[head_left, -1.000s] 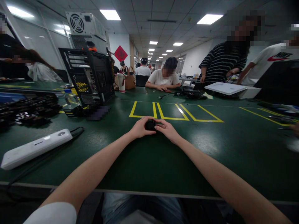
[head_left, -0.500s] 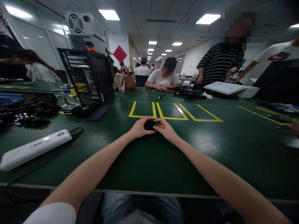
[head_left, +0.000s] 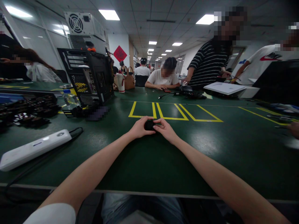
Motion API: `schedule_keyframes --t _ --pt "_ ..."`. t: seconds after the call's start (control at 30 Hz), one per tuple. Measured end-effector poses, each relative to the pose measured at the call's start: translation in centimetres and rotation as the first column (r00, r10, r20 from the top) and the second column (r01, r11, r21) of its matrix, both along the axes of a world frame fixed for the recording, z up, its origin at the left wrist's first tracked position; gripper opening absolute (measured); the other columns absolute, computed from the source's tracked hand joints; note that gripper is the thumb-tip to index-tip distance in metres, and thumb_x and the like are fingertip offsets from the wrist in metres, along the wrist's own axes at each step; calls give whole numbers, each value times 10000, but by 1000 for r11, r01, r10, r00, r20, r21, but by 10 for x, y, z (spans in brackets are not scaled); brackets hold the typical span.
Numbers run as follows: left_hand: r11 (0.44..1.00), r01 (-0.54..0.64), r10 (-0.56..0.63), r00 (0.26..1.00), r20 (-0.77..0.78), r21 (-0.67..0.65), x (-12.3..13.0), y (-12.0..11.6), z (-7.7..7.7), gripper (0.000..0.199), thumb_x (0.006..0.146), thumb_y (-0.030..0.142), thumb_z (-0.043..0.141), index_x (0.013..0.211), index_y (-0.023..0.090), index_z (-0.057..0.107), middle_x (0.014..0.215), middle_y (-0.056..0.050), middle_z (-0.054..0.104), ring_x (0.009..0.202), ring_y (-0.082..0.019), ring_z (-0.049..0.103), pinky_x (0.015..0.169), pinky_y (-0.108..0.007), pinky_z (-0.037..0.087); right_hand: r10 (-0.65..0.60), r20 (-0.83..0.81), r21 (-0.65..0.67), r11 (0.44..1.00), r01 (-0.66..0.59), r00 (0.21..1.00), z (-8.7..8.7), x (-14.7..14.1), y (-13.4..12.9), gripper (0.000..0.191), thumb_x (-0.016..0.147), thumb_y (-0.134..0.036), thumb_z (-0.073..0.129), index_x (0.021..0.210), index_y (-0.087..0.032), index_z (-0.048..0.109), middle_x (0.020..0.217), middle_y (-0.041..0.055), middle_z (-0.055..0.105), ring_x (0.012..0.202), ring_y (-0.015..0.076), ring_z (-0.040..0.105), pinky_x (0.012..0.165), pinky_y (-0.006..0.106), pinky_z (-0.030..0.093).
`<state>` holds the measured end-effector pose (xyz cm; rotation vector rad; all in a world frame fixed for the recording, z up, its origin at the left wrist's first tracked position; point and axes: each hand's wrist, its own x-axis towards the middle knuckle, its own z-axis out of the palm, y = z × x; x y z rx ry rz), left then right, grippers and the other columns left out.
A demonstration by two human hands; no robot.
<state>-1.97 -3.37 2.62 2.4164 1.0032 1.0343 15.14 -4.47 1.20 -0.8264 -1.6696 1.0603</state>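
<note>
Here we note, mid-frame: black object (head_left: 149, 125) | left hand (head_left: 139, 128) grasping around it | right hand (head_left: 166, 130) pinching its frame-right edge

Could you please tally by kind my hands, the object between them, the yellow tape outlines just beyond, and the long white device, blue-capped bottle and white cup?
Left hand and right hand: 2
Small black object: 1
Yellow tape outlines: 3
Long white device: 1
Blue-capped bottle: 1
White cup: 1
Total: 9
</note>
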Motion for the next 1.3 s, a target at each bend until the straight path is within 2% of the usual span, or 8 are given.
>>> schedule_keyframes --t 0.2,0.33,0.5,0.77,0.93,1.1,1.3 --pt "1000 10 -11 1000 5 15 0 2 -1 555 610 341 664 1095 215 425 1010 -48 529 899 -201 527 739 -346 438 -22 81 -55 998 26 996 -1 3 3 316 730 -252 544 1039 -230 480 1117 35 499 1014 183 515 902 406 404" --pt "1000 11 -11 1000 9 26 0 3 -3 556 608 335 665 1096 214 425 1014 -44 529 900 -198 528 738 -336 437 -2 49 -48 999 5 999 -2 3 3 307 702 -252 577 994 -235 485 1102 24 503 1027 185 510 896 399 412" --pt "1000 -7 7 1000 7 14 1 3 -3 557 597 333 672 1085 211 434 1007 -44 530 898 -202 529 735 -339 439 -21 19 9 1000 21 1000 -3 1 2 206 714 -248 565 907 -220 496 1049 13 517 1014 168 516 904 374 411" --pt "1000 9 -9 1000 0 18 0 2 -1 549 615 334 660 1097 215 425 1026 -52 527 900 -203 528 730 -340 443 -13 96 -40 999 17 995 1 3 0 328 733 -250 544 1053 -240 473 1137 35 481 1044 194 497 915 418 395" --pt "1000 12 -12 1000 5 25 0 1 -1 545 615 326 663 1093 214 425 1033 -52 523 909 -205 524 738 -343 440 -5 45 -49 999 7 999 1 1 -2 265 722 -276 557 974 -234 487 1090 25 504 1021 188 514 879 402 425" --pt "1000 -1 2 1000 -11 19 0 1 -1 559 603 348 670 1087 210 426 1021 -53 526 904 -210 527 731 -342 442 -15 -14 6 1000 15 1000 -1 0 1 175 730 -255 548 895 -220 503 1017 18 530 984 166 534 885 367 420" --pt "999 12 -12 1000 -4 38 0 3 -2 557 609 336 669 1094 212 423 1026 -48 528 913 -204 524 750 -337 436 -24 53 -34 999 26 998 0 1 4 294 732 -245 540 1019 -212 484 1099 42 506 1008 179 518 914 388 391"
